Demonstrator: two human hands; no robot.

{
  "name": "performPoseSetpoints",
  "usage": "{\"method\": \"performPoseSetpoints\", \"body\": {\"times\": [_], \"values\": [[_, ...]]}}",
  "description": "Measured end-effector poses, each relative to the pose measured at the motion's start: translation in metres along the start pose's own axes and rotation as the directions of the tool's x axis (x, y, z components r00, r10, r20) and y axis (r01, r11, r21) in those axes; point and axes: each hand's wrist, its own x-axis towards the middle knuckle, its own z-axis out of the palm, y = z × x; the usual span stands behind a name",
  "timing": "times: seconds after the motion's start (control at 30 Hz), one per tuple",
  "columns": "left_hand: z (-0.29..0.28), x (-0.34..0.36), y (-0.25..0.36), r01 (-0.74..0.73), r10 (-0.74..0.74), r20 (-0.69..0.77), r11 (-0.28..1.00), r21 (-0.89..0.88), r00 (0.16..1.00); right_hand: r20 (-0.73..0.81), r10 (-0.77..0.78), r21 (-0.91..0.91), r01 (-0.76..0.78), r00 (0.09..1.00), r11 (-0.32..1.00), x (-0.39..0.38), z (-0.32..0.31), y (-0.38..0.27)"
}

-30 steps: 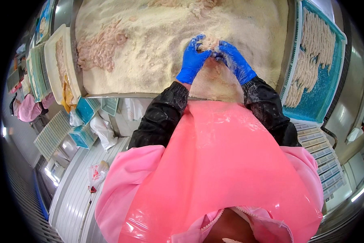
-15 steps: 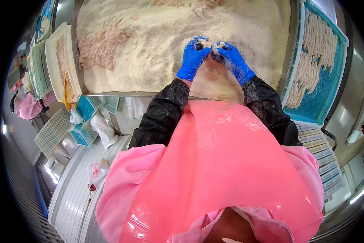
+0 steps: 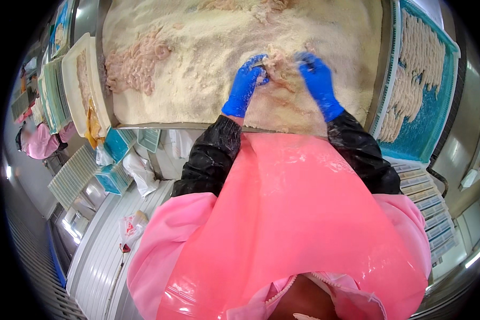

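Note:
My left hand, in a blue glove dusted with crumbs, is over a wide metal tray of pale yellow breading. Its fingers are bent, with a gap to the thumb, beside a small heap of pinkish raw meat strips partly coated in crumbs. On the heap's right side is my right hand, gloved the same way. Motion smears its fingertips, so whether they hold a strip cannot be made out. Another pile of pink meat strips lies in the breading at the left.
On the right, a blue tray carries rows of coated strips. A cream tub borders the breading tray on the left. Stacked racks and blue baskets stand below it. Another person in pink is at the far left.
My hands were together over the meat and have parted, the left moving slightly left and down, the right moving right. The meat strips between them are now more exposed.

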Motion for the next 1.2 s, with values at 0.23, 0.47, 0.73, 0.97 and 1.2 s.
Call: {"method": "performPoseSetpoints", "body": {"times": [0.23,0.47,0.73,0.97,1.2], "values": [[-0.004,0.013,-0.011,-0.091,0.101,-0.066,0.985,0.145,0.993,0.118,-0.389,-0.561,0.385,0.914,0.733,-0.014,0.032,0.013],[-0.006,0.003,-0.007,-0.094,0.110,-0.072,0.976,0.196,0.991,0.096,-0.015,-0.335,0.047,0.995,0.941,-0.028,0.014,-0.001],[-0.008,-0.003,-0.005,-0.037,0.057,-0.075,0.969,0.245,0.996,0.110,-0.123,-0.356,0.155,0.986,0.922,-0.037,0.013,0.020],[0.016,-0.007,-0.007,-0.088,0.257,-0.147,0.722,0.687,0.955,0.133,0.013,-0.703,0.085,0.991,0.706,-0.026,0.024,-0.018],[0.019,-0.001,-0.022,-0.034,0.062,-0.163,0.985,0.171,0.985,0.109,-0.159,-0.550,0.193,0.981,0.813,-0.024,0.029,-0.005]]}}
